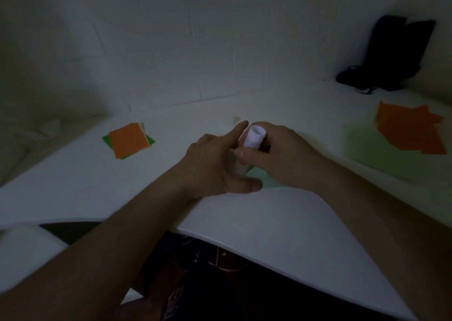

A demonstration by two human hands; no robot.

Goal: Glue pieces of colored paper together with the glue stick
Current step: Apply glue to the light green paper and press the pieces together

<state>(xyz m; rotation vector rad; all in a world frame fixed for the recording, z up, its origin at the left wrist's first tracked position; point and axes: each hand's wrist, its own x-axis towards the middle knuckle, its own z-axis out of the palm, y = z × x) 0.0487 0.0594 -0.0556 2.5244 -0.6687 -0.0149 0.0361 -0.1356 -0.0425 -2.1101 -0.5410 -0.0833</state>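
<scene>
White table [269, 223]: stacked orange-topped paper squares [128, 142] at 10 o'clock; orange sheets [411, 131] over pale green sheet [371, 149] at 2; black bag [389, 56] at 1.

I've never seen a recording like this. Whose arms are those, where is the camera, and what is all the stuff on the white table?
There is no machine here: a person wears a camera on the head, looking forward and down, so you see their own two bare arms. The right hand grips a white glue stick, held roughly upright. The left hand rests beside it with fingers loosely spread, over a pale green sheet on the white table. To the left lies a small stack of paper squares, orange on top with green beneath. To the right, orange pieces lie on a large light green sheet. A black bag stands in the far right corner. The picture is dim, so finer detail is hard to tell.
</scene>
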